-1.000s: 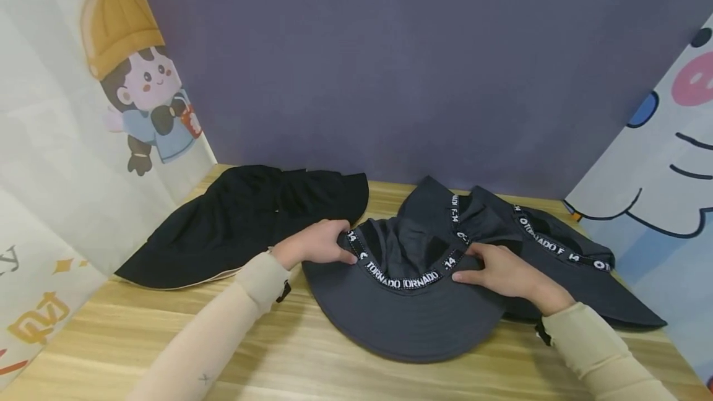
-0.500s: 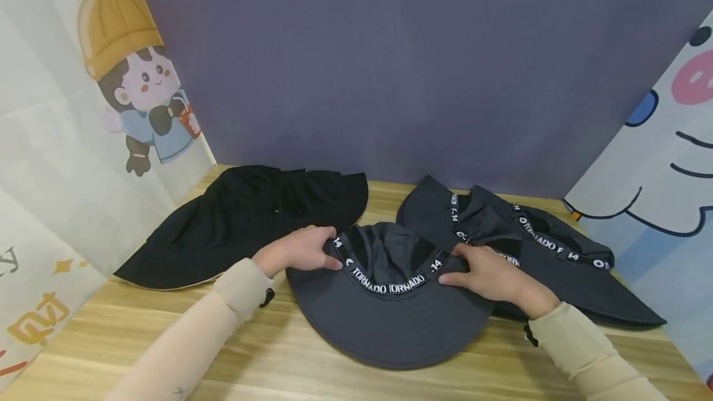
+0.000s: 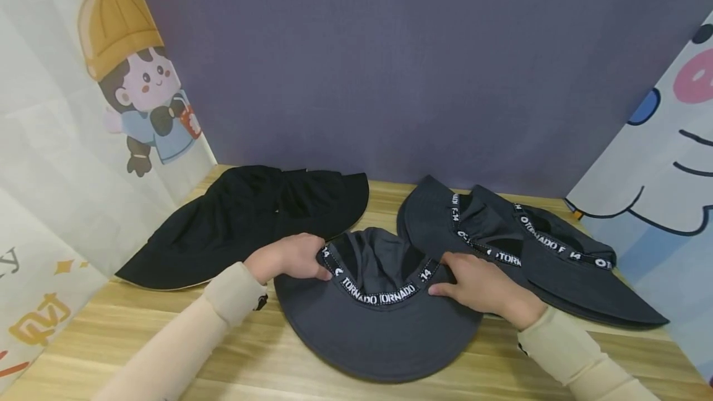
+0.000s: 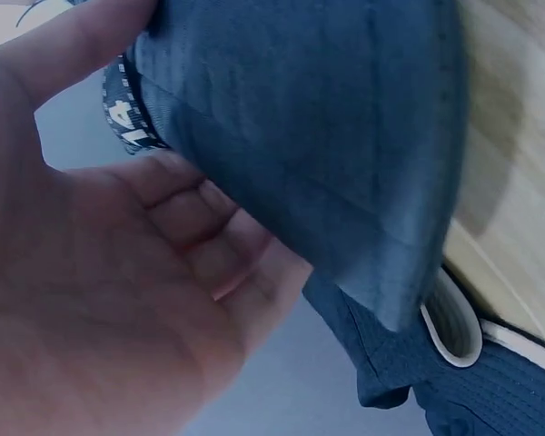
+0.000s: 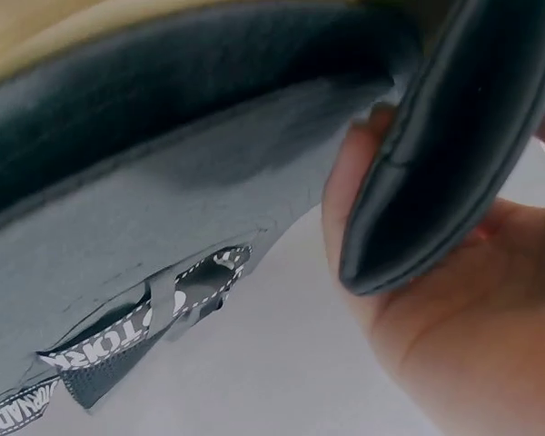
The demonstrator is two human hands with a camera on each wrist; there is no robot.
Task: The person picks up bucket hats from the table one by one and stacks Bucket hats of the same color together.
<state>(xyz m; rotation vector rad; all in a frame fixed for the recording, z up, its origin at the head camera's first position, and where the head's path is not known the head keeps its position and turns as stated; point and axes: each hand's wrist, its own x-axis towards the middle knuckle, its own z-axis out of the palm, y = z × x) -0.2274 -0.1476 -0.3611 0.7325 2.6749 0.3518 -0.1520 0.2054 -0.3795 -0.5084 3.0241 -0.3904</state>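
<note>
A dark grey brimmed hat (image 3: 379,327) with a white "TORNADO" band lies on the wooden table (image 3: 267,364), brim toward me. My left hand (image 3: 289,258) grips its left edge by the band, thumb on top. My right hand (image 3: 479,286) grips the right edge the same way. In the left wrist view my fingers (image 4: 191,227) curl under the grey fabric (image 4: 327,136). In the right wrist view the folded brim (image 5: 454,145) sits pinched in my hand (image 5: 454,309).
A black hat (image 3: 245,221) lies at the back left. Two more grey "TORNADO" hats (image 3: 535,252) overlap at the back right. Cartoon-printed panels (image 3: 83,110) stand on both sides, and a purple backdrop (image 3: 390,67) closes the rear.
Both hands have drawn the grey hat toward me and to the left, off the stack of grey hats at the right. The grip on it is unchanged.
</note>
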